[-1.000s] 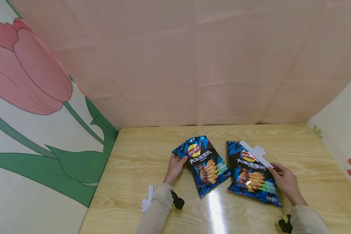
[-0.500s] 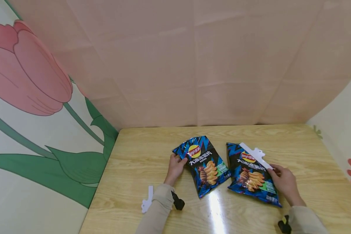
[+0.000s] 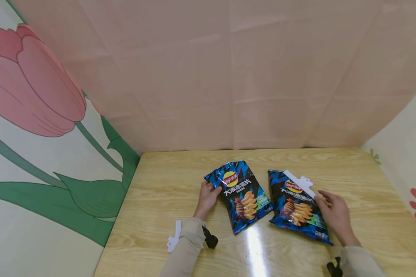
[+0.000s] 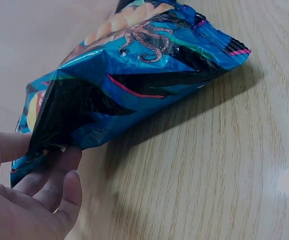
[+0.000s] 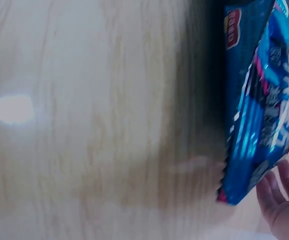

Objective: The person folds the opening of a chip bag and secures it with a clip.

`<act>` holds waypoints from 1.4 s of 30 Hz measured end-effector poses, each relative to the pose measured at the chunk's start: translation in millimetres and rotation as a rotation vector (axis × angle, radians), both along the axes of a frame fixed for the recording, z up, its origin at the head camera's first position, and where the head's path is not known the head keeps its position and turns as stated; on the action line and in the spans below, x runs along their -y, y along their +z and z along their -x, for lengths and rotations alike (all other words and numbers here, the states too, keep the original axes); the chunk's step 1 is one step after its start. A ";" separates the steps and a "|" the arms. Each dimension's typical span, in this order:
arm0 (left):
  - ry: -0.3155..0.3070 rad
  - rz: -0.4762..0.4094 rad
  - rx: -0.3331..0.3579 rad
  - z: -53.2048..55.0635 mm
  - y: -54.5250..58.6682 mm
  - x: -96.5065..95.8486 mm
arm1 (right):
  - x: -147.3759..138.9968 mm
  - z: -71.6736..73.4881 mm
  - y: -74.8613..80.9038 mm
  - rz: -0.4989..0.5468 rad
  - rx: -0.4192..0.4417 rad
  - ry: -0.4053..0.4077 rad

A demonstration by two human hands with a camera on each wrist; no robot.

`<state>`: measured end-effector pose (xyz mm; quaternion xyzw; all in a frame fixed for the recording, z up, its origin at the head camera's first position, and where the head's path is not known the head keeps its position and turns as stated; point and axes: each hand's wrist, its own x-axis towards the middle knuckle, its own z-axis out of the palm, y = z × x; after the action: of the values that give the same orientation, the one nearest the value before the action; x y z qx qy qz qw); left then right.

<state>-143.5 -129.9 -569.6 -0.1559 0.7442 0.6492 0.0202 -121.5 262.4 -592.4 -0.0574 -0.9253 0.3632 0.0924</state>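
Two blue-and-black bags of potato chips lie face up on the table in the head view. My left hand [image 3: 207,197] pinches the upper left corner of the left chip bag [image 3: 244,198], thumb on top and fingers beneath, as the left wrist view also shows. Across the top of the right chip bag [image 3: 294,209] sits a white bag clip [image 3: 302,182], slanting down to the right. My right hand [image 3: 334,215] holds the clip's lower right end beside the bag. In the right wrist view its fingers [image 5: 284,180] curl at the bag's side; the clip is out of sight there.
A second white bag clip [image 3: 174,238] lies on the wooden table [image 3: 152,192], partly hidden by the left sleeve [image 3: 187,246]. A pinkish cloth [image 3: 228,77] hangs behind the table, and painted walls stand on both sides.
My right hand has shifted slightly left, covering more of the clip's lower end. The left hand and its chip bag stay almost where they were.
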 end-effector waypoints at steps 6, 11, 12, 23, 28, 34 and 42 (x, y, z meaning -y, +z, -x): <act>0.000 0.025 0.002 0.7 0.0 0.6 | 16.0 0.3 14.5 0.040 -0.117 -0.010; 0.001 0.032 0.012 1.3 0.1 1.7 | 31.6 -0.8 26.0 0.083 -0.136 -0.004; 0.000 0.031 0.010 1.1 0.4 1.6 | 34.7 -1.1 27.6 0.089 -0.137 0.004; -0.028 -0.011 -0.028 -1.1 1.0 6.5 | 69.2 -0.6 35.2 0.147 -0.135 0.076; -0.033 -0.021 -0.037 -1.8 0.7 7.3 | 81.0 0.1 36.6 0.145 -0.125 0.111; -0.031 0.001 -0.051 -3.9 -0.8 8.0 | 90.4 -0.9 35.3 0.171 -0.123 0.149; -0.050 0.011 -0.062 -6.1 1.6 8.8 | 97.7 -2.8 35.6 0.179 -0.127 0.185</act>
<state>-137.4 -138.8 -568.0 -0.1174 0.7517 0.6489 0.0125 -118.7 164.6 -556.8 0.0431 -0.8830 0.4539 0.1115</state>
